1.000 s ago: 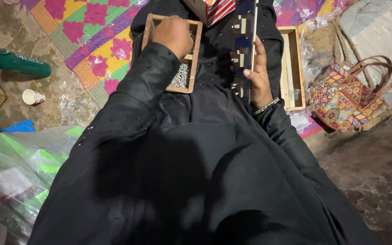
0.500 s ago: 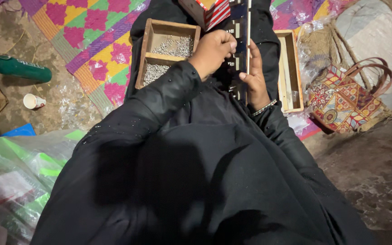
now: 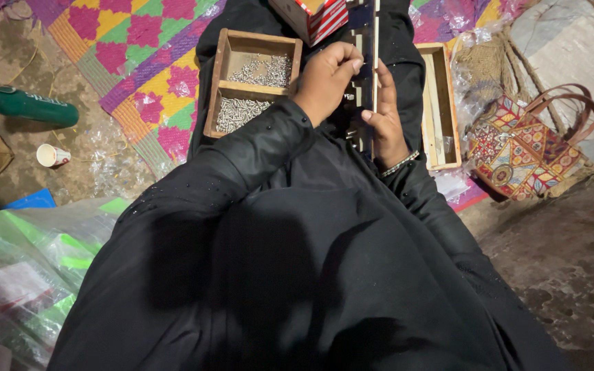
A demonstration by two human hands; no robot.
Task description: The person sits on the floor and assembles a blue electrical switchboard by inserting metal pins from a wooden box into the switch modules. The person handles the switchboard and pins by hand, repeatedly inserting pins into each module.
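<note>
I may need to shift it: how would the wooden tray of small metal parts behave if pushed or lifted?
The wooden tray looks rigid, so it would likely slide whole. Both compartments hold loose metal parts, probably making it heavy for its size. It is open-topped, so tilting would likely spill them.

Dim, warm light from above. Black clothing swallows detail, with a soft shadow across the lap. Lower corners slightly blurred; centre sharp, no glare.

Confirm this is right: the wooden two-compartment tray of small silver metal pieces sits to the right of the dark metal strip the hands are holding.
Wrong side. The head view shows the wooden two-compartment tray of small silver metal pieces left of the dark metal strip held by both hands.
</note>
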